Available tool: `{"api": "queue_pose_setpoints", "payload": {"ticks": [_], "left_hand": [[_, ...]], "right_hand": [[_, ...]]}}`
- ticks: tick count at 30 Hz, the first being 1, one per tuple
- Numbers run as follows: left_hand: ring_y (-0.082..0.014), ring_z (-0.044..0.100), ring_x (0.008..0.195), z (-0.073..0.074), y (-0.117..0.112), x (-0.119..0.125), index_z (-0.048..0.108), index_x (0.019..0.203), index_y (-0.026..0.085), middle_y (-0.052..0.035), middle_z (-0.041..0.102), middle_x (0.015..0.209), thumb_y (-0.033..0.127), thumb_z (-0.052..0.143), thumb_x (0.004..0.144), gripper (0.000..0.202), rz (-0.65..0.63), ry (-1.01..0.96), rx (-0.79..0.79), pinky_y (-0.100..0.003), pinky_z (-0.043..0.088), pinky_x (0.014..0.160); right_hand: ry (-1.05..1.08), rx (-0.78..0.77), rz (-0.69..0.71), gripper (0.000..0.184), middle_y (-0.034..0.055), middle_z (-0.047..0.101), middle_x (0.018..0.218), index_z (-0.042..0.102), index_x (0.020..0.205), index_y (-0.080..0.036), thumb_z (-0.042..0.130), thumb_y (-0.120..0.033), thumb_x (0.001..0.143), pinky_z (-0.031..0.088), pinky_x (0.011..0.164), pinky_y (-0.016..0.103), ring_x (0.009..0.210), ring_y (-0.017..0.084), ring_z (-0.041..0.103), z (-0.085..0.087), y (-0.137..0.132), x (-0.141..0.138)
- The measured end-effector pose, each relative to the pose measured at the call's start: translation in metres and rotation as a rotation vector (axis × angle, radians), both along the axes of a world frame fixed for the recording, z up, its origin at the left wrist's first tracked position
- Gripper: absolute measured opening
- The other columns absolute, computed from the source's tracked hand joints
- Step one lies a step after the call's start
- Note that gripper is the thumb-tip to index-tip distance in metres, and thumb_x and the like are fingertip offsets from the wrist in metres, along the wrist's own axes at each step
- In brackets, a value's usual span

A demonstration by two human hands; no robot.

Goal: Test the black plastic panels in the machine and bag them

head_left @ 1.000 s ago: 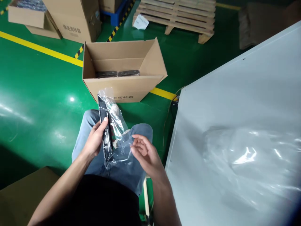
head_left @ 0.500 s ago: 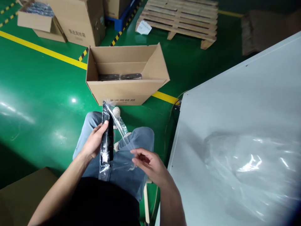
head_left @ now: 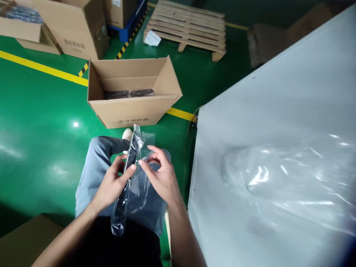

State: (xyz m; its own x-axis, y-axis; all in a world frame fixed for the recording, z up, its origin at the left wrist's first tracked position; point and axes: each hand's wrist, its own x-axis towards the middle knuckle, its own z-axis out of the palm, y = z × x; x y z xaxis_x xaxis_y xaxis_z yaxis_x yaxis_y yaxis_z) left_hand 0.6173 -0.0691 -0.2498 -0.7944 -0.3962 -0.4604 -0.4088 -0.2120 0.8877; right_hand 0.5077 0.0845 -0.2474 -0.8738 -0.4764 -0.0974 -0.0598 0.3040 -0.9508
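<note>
Over my lap I hold a clear plastic bag [head_left: 139, 148] with a long black flat part [head_left: 128, 168] inside it. My left hand [head_left: 112, 183] grips the black part through the bag, thumb on top. My right hand [head_left: 158, 174] pinches the loose side of the bag, fingers curled. The bag's lower end hangs down to my black shirt. An open cardboard box [head_left: 133, 107] stands on the floor just beyond my knees, with similar dark bagged parts [head_left: 128, 93] lying in it.
A grey table [head_left: 278, 111] fills the right side, with a heap of clear plastic bags [head_left: 278, 178] on it. A wooden pallet [head_left: 189, 26] and more cardboard boxes [head_left: 75, 29] stand on the green floor behind. Another carton [head_left: 25, 244] sits at my lower left.
My right hand has moved up and left from the bag's lower edge to its upper side, close to my left hand. The bag has tilted and folded narrower. The view has shifted right.
</note>
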Motion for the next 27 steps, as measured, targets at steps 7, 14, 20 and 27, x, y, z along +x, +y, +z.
{"api": "queue_pose_setpoints", "payload": {"ticks": [7, 14, 20, 27], "left_hand": [[-0.0209, 0.065, 0.082, 0.02, -0.011, 0.012, 0.071, 0.116, 0.018, -0.0042, 0.071, 0.088, 0.061, 0.08, 0.084, 0.054, -0.098, -0.072, 0.265, -0.029, 0.051, 0.079], [-0.0181, 0.06, 0.055, 0.02, -0.013, 0.022, 0.069, 0.085, 0.014, -0.0084, 0.068, 0.072, 0.073, 0.078, 0.077, 0.061, -0.029, -0.187, 0.52, -0.028, 0.044, 0.053], [-0.0185, 0.063, 0.075, 0.01, -0.012, 0.02, 0.071, 0.119, 0.017, -0.005, 0.071, 0.087, 0.063, 0.087, 0.074, 0.066, 0.048, -0.172, 0.415, -0.027, 0.049, 0.068], [-0.0259, 0.065, 0.102, 0.011, -0.008, 0.013, 0.074, 0.119, 0.021, -0.0069, 0.074, 0.109, 0.06, 0.079, 0.085, 0.052, -0.125, -0.057, 0.236, -0.032, 0.051, 0.092]], "right_hand": [[-0.294, -0.053, 0.102, 0.025, -0.0047, 0.052, 0.068, 0.077, 0.103, -0.023, 0.076, -0.044, 0.089, 0.049, 0.058, 0.028, 0.058, 0.013, 0.056, 0.006, 0.013, -0.009], [-0.325, -0.091, 0.199, 0.028, -0.0052, 0.053, 0.068, 0.078, 0.105, -0.023, 0.077, -0.046, 0.089, 0.051, 0.06, 0.029, 0.056, 0.011, 0.056, -0.003, 0.025, -0.008], [-0.097, -0.068, 0.114, 0.057, 0.0024, 0.067, 0.099, 0.068, 0.134, -0.029, 0.085, -0.047, 0.082, 0.061, 0.091, 0.039, 0.09, 0.019, 0.067, 0.007, 0.023, -0.006], [0.009, -0.099, -0.036, 0.056, 0.0074, 0.07, 0.115, 0.068, 0.135, -0.029, 0.084, -0.043, 0.083, 0.061, 0.1, 0.044, 0.101, 0.023, 0.071, 0.024, 0.009, -0.004]]}}
